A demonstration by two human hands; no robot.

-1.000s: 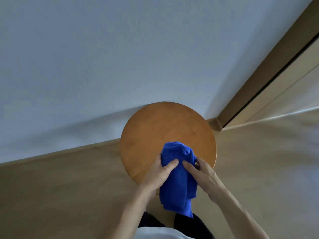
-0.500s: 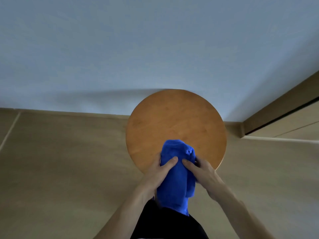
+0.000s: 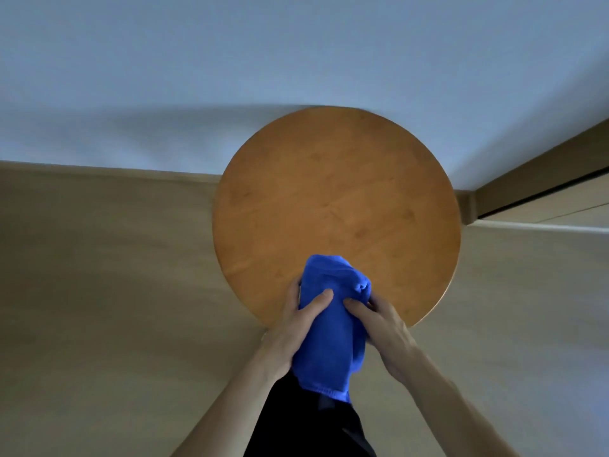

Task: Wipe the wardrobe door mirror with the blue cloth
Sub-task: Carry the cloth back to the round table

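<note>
Blue cloth [image 3: 329, 341]: bunched lengthwise, gripped between my hands, thumbs pressed into its top side. My left hand [image 3: 286, 334] holds its left edge; my right hand [image 3: 385, 328] holds its right edge. The upper end sits over the near rim of the round wooden tabletop [image 3: 329, 192]; the lower end hangs before my dark trousers [image 3: 306, 423]. Beige floor [image 3: 99, 291] lies beneath, pale wall [image 3: 230, 61] behind, brown door frame [image 3: 543, 169] at right.

Home room — wooden stool [image 3: 336, 199], skirting board [image 3: 105, 171]
</note>
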